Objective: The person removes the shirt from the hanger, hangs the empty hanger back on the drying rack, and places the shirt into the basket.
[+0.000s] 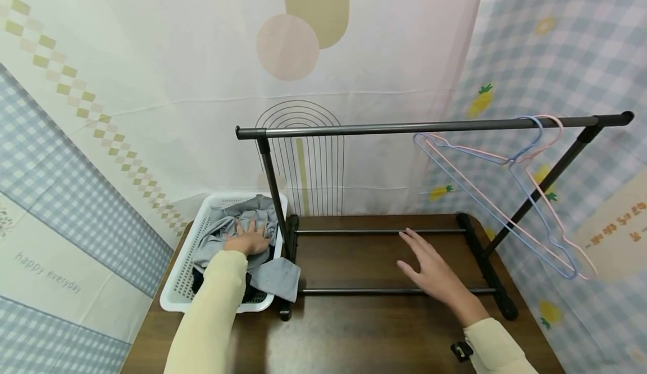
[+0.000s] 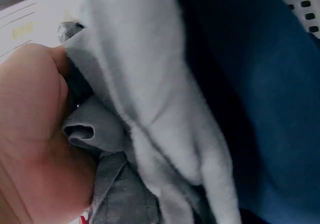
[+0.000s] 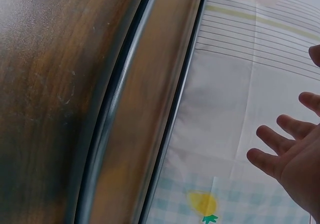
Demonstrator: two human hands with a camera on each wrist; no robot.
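My left hand [image 1: 250, 241] rests on grey clothes [image 1: 212, 236] heaped in a white basket [image 1: 176, 284], its fingers spread over the fabric. From the left wrist view, the palm [image 2: 37, 129] lies against folds of grey cloth [image 2: 145, 83], and its fingertips are hidden. Dark blue fabric [image 2: 280, 129] fills the right of that view. A light grey corner of cloth [image 1: 278, 278] drapes over the basket's right edge. Over the base of a black clothes rack [image 1: 384, 129], my right hand [image 1: 429, 267] hovers with fingers extended and nothing in it.
A blue hanger [image 1: 467, 186] and a pink hanger [image 1: 560, 214] hang at the right of the rack's top bar. Two lower bars, including the front bar [image 1: 361, 291], cross just over the brown table [image 1: 354, 334]. Patterned cloth walls [image 1: 404, 42] enclose the back and sides.
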